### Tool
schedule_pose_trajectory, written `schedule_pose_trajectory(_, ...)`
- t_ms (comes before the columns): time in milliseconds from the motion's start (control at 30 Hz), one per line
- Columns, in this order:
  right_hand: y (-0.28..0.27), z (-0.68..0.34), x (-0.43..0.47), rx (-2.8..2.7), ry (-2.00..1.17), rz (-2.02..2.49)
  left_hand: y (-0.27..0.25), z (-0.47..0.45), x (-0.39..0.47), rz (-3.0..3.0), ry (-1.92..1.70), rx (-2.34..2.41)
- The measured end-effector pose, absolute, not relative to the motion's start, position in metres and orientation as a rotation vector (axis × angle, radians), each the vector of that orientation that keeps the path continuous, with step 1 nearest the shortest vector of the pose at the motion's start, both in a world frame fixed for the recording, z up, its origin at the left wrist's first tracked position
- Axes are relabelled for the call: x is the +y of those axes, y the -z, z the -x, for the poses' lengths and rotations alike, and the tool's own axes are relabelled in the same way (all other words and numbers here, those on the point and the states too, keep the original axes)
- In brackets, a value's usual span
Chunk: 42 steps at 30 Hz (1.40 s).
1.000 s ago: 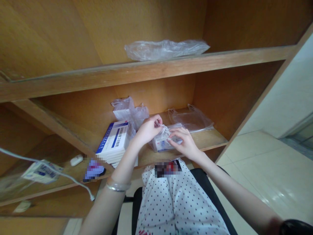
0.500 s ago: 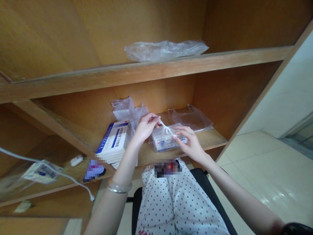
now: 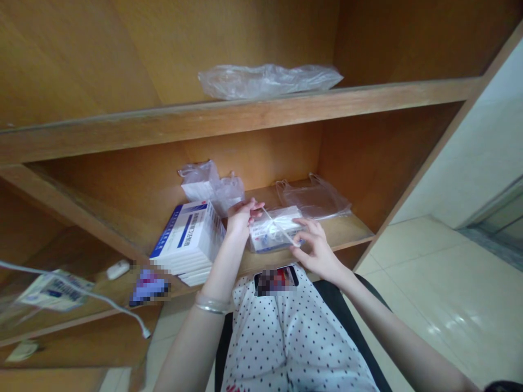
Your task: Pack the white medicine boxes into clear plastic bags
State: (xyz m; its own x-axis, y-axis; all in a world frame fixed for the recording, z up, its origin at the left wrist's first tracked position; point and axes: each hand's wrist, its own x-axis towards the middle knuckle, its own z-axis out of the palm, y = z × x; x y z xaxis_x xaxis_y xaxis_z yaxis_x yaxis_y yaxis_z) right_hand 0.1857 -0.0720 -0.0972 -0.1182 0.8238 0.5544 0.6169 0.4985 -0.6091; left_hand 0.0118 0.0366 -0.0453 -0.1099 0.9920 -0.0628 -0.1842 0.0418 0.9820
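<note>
Nearest the body, below the bag, a phone point(image 3: 288, 276) rests unsecured on the lap, which is covered in dotted cloth point(image 3: 265, 321). Risk, in my judgement: a sudden shift of the legs could slide it to the floor.

The bag point(image 3: 267, 235), clear and with printed white-and-blue packaging inside, lies on the shelf point(image 3: 345, 230) near its front edge. A thin, twisted white strand point(image 3: 280, 226) of its plastic runs taut across its top. Likely faults: too hard a pull could tear the thin film; uneven tension could let the strand slip loose; a tug towards the body could drag the bag over the edge.

Fingers: the left hand point(image 3: 242, 216), at the bag's far left corner, appears to pinch the strand's upper end, thumb and fingertips nearly together, with no evident gap. The right hand point(image 3: 314, 244), at the bag's right side, pinches the lower end between thumb and forefinger; the other fingers curl loosely. Exact fingertip contact is too small to confirm.

Left of the bag stands a stack point(image 3: 186, 239) of boxes. Behind the bag, to the right, lies a flat bag point(image 3: 318, 200); behind it, to the left, sit bagged goods point(image 3: 206, 184). Above and beyond it, crumpled plastic point(image 3: 269, 81) lies on the upper shelf point(image 3: 245, 120).
</note>
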Motion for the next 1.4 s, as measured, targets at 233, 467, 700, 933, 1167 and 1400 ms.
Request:
schedule_pose_trajectory(233,0.084,-0.164,-0.070,-1.852,-0.486,1.271,0.057,-0.018,0.037,-1.605,-1.400,1.149)
schedule_pose_trajectory(467,0.059,-0.164,-0.061,-1.921,-0.717,1.069,0.056,-0.015,0.031,-2.135,-1.113,1.275)
schedule_pose_trajectory(700,0.070,-0.170,-0.037,-1.854,-0.047,1.425,0.040,-0.019,0.008,-2.679,-0.952,1.637)
schedule_pose_trajectory(933,0.093,-0.176,-0.042,-1.730,0.014,1.618,0.042,-0.012,0.002,-2.735,-0.986,1.635)
schedule_pose_trajectory(1167,0.092,-0.183,-0.021,-1.798,-0.232,1.614,0.065,0.000,0.009,-2.482,-1.070,1.865)
schedule_pose_trajectory(1400,0.097,-0.180,-0.022,-1.754,-0.245,1.635,0.074,0.001,0.009,-2.317,-1.184,1.922)
